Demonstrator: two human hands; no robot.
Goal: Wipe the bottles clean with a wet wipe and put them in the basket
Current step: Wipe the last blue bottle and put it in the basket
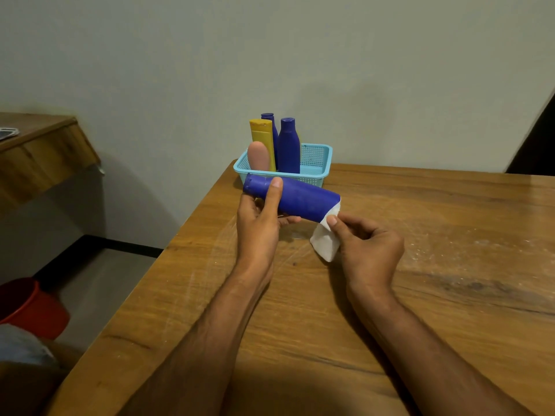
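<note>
My left hand (260, 219) grips a blue bottle (303, 199) near its cap end and holds it lying sideways above the table. My right hand (368, 244) pinches a white wet wipe (324, 240) against the bottle's right end. Behind them stands a light blue mesh basket (318, 159). In the basket stand a yellow bottle (262, 139), a pink bottle (259, 156) and two blue bottles (289, 145), one mostly hidden behind the yellow one.
The wooden table (420, 265) carries faint white streaks and smears. Its left edge runs diagonally beside my left arm. A wooden shelf (39, 151) juts from the wall at left, and a red bucket (33, 307) stands on the floor below.
</note>
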